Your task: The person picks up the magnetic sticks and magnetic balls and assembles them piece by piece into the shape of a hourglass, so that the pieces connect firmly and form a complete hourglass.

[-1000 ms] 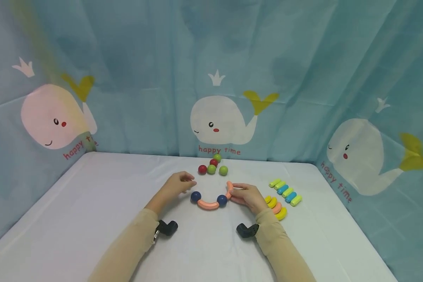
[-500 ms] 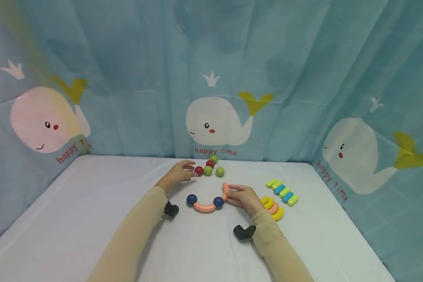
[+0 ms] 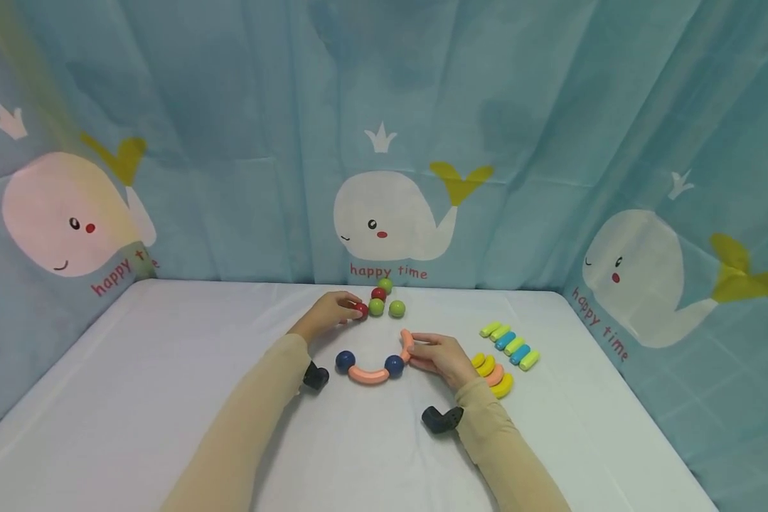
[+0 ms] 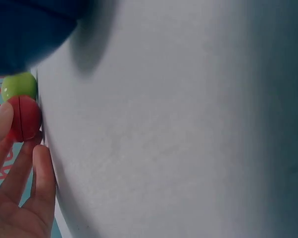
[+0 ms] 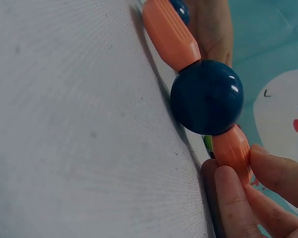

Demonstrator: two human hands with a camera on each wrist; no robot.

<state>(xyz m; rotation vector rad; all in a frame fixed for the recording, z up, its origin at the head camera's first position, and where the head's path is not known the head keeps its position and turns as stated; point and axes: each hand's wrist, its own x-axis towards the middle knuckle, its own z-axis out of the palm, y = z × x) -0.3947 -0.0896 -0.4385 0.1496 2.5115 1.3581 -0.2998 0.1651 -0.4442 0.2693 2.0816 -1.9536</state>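
My left hand (image 3: pixel 328 313) holds a red ball (image 4: pixel 25 119) between thumb and fingers, at the left end of a small group of balls. A thin dark seam runs round that ball. On the right, my right hand (image 3: pixel 446 358) pinches an upright-pointing curved orange rod (image 5: pixel 232 152) near its middle. This rod joins a dark blue ball (image 5: pixel 207 97), which in turn meets a second curved orange rod (image 3: pixel 368 375). Another dark blue ball (image 3: pixel 345 361) ends the chain at the left. Together they form a U-shaped arc on the white table.
Beyond the arc lie green balls (image 3: pixel 397 308) and another red ball (image 3: pixel 378 294). Right of my right hand are yellow curved pieces (image 3: pixel 502 385) with one orange piece (image 3: pixel 495 375) among them, then a row of green and blue short rods (image 3: pixel 515 346). A whale-print curtain (image 3: pixel 262 178) surrounds the table.
My left hand has moved from beside the left blue ball, away from me to the ball group, and has taken hold of the red ball. My right hand keeps its grip on the curved orange rod.
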